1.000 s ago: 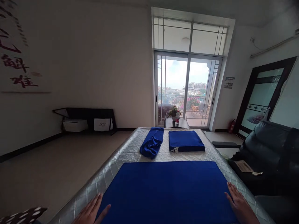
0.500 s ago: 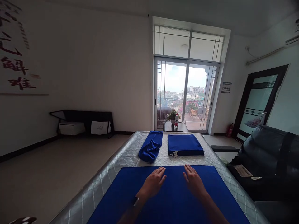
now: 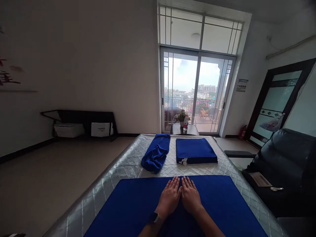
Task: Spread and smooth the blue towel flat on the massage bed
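Under outstretched fingers (image 3: 173,183): blue cloth (image 3: 140,200), spread flat.

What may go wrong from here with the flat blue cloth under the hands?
The flat blue cloth could wrinkle if the bare left hand and bare right hand drag across it. Sliding forward, it might bump the crumpled blue cloth or the square blue cloth stack beyond its far edge.
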`<state>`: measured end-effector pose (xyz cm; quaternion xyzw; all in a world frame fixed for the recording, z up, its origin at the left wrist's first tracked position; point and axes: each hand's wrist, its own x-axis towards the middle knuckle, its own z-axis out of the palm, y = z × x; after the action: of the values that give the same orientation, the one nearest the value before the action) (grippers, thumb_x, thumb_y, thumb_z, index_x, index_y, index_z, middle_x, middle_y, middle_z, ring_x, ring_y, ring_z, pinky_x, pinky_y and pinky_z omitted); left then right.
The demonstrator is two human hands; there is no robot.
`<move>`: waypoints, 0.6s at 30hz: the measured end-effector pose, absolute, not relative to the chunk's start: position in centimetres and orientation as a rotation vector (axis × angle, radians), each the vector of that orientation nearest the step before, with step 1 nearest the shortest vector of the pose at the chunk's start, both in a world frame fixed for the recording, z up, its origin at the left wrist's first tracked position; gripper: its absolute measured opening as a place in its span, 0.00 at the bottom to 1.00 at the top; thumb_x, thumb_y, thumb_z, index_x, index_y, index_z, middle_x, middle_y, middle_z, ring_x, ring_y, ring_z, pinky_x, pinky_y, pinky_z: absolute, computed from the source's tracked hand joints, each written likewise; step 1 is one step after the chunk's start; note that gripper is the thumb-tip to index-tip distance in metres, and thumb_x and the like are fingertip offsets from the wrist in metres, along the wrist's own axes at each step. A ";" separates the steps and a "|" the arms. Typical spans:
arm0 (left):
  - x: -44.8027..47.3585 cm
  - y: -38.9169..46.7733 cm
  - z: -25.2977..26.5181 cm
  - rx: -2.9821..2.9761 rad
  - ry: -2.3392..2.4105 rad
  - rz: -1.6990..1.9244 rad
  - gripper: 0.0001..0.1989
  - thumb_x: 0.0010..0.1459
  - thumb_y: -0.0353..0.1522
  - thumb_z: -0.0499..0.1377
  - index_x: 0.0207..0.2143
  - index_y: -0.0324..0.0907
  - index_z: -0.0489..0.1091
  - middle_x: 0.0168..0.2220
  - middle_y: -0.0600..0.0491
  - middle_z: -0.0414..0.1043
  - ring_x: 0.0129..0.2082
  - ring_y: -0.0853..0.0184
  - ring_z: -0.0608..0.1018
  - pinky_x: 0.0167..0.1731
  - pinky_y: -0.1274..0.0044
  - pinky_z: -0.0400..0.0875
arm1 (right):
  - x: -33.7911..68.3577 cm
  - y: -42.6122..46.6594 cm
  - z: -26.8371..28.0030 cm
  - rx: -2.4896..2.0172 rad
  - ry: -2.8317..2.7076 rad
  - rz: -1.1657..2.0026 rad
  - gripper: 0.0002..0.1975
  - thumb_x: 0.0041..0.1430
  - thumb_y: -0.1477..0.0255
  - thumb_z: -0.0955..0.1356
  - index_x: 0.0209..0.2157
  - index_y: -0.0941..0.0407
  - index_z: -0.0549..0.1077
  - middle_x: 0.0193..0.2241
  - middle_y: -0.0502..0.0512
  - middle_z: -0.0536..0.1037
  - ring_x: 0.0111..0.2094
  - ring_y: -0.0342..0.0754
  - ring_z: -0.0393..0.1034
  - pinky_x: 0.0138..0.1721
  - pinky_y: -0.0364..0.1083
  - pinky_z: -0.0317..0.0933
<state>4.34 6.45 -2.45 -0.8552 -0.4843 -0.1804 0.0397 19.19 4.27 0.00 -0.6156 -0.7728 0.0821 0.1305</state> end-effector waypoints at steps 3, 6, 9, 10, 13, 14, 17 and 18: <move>4.3 6.3 -2.1 -2.622 -1.485 -0.575 0.26 0.71 0.39 0.40 0.66 0.37 0.55 0.67 0.42 0.57 0.67 0.60 0.58 0.64 0.61 0.59 | 19.3 4.3 0.4 -1.804 -2.246 0.258 0.30 0.68 0.67 0.48 0.69 0.59 0.49 0.70 0.52 0.45 0.70 0.48 0.35 0.68 0.51 0.32; 4.1 6.4 -1.9 -2.629 -1.510 -0.555 0.28 0.71 0.41 0.40 0.66 0.36 0.55 0.66 0.42 0.57 0.67 0.60 0.58 0.64 0.62 0.58 | 19.7 4.3 0.8 -1.834 -2.235 0.272 0.31 0.68 0.63 0.48 0.69 0.58 0.47 0.70 0.52 0.44 0.70 0.47 0.35 0.68 0.51 0.30; 3.5 6.5 -1.6 -2.626 -1.582 -0.504 0.30 0.71 0.44 0.40 0.66 0.35 0.55 0.67 0.42 0.56 0.68 0.59 0.57 0.65 0.62 0.57 | 20.4 4.3 1.0 -1.882 -2.209 0.277 0.32 0.68 0.60 0.49 0.69 0.59 0.47 0.70 0.53 0.44 0.70 0.48 0.35 0.68 0.51 0.30; 3.2 6.6 -1.6 -2.619 -1.610 -0.486 0.31 0.71 0.45 0.39 0.66 0.34 0.55 0.67 0.42 0.56 0.68 0.59 0.57 0.65 0.62 0.57 | 20.7 4.3 1.1 -1.893 -2.202 0.277 0.32 0.68 0.60 0.49 0.69 0.59 0.47 0.70 0.53 0.44 0.70 0.48 0.35 0.68 0.51 0.30; 2.2 6.9 -1.5 -2.583 -1.663 -0.452 0.30 0.71 0.44 0.38 0.66 0.34 0.54 0.67 0.42 0.55 0.68 0.59 0.57 0.65 0.62 0.56 | 21.3 4.1 1.4 -1.910 -2.193 0.281 0.32 0.69 0.60 0.48 0.69 0.59 0.47 0.70 0.54 0.44 0.70 0.47 0.36 0.68 0.51 0.29; 1.9 6.9 -1.6 -2.573 -1.668 -0.451 0.30 0.71 0.43 0.39 0.66 0.35 0.54 0.67 0.42 0.56 0.68 0.59 0.57 0.65 0.62 0.56 | 21.5 4.1 1.5 -1.911 -2.194 0.283 0.32 0.69 0.59 0.48 0.69 0.59 0.47 0.70 0.54 0.45 0.70 0.47 0.36 0.68 0.51 0.29; 1.3 7.1 -1.8 -2.563 -1.665 -0.451 0.29 0.71 0.43 0.40 0.67 0.36 0.54 0.67 0.43 0.55 0.68 0.60 0.57 0.65 0.62 0.56 | 21.9 3.9 1.7 -1.914 -2.201 0.282 0.32 0.68 0.59 0.48 0.69 0.58 0.47 0.70 0.53 0.46 0.70 0.47 0.36 0.68 0.51 0.29; 1.1 7.2 -1.9 -2.566 -1.664 -0.449 0.29 0.71 0.43 0.40 0.67 0.37 0.54 0.67 0.43 0.55 0.68 0.60 0.56 0.65 0.63 0.55 | 22.0 3.8 1.8 -1.914 -2.203 0.282 0.32 0.68 0.59 0.48 0.69 0.58 0.47 0.70 0.53 0.46 0.70 0.47 0.36 0.68 0.51 0.29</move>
<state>1.15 7.17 -1.89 -0.8299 -0.5381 -0.1454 0.0253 22.04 3.84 1.76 -0.6493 -0.7472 0.0957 0.1048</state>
